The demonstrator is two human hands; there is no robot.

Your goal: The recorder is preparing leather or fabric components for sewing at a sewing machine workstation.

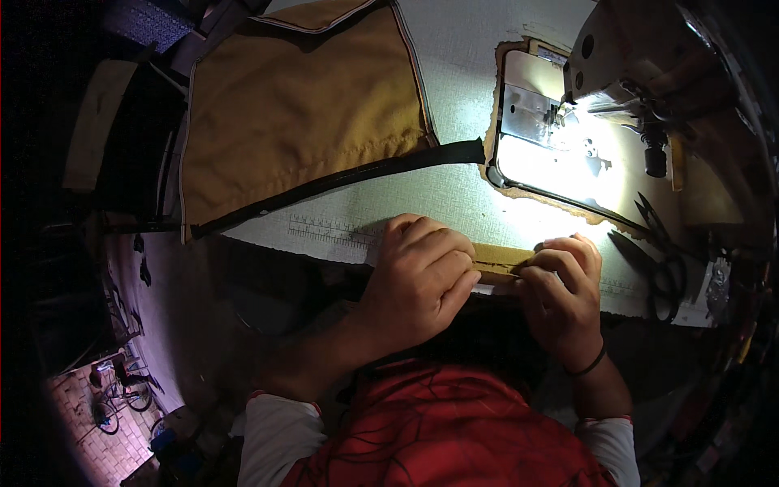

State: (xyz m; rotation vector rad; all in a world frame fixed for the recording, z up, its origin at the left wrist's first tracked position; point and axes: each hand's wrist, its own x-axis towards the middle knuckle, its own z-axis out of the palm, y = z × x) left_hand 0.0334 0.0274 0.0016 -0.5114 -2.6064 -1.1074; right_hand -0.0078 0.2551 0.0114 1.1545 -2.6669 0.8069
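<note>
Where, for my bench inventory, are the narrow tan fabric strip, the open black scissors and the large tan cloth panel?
Narrow tan fabric strip point(497, 256): head view, exposed middle stretch.
Open black scissors point(668, 255): head view, near where the blades cross.
Large tan cloth panel point(304, 105): head view, broad middle.

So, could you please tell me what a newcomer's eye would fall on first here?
Probably the glaring light on the sewing machine at the upper right, then the large tan cloth with its black strip at the upper left. At the table's near edge, the left hand and right hand hold a narrow tan piece, with dark scissors lying to the right.
</note>
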